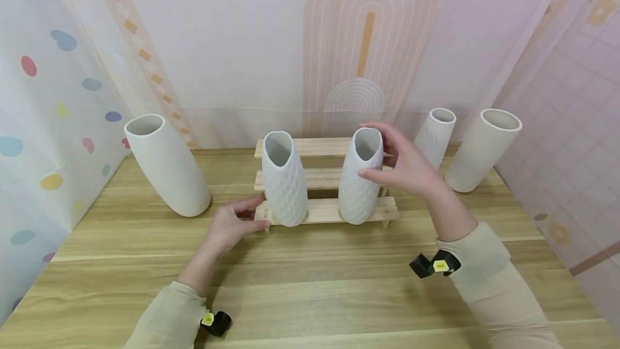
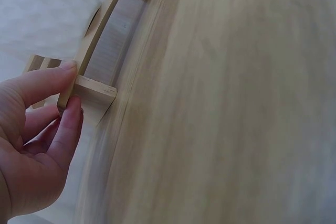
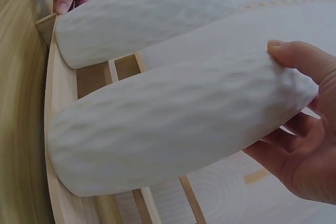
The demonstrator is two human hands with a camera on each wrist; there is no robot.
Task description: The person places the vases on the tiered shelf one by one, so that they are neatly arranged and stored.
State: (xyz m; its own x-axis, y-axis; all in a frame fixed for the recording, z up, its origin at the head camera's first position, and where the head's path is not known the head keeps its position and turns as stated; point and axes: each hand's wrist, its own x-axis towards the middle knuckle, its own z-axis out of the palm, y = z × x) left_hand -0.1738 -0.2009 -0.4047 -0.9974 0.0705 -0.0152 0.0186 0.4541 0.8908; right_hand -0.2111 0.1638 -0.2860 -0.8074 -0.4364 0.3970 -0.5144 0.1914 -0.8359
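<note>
A small tiered wooden rack [image 1: 323,211] stands mid-table, with two white dimpled vases on its lowest step. My left hand [image 1: 232,225] pinches the left end of that step; the left wrist view shows thumb and fingers on the wooden slat [image 2: 97,40]. Around the upper part of the right-hand vase [image 1: 358,190] curls my right hand [image 1: 404,163], thumb on the near side and fingers behind. In the right wrist view this vase [image 3: 157,124] has its base on the slat. The left-hand vase [image 1: 286,193] stands upright, untouched.
A tall smooth white vase [image 1: 174,171] stands on the table at left. Behind my right hand are a slim white vase [image 1: 436,136] and a wider ribbed one [image 1: 479,152]. Patterned cloth [image 1: 232,42] hangs along the wooden table's [image 1: 315,284] back and sides.
</note>
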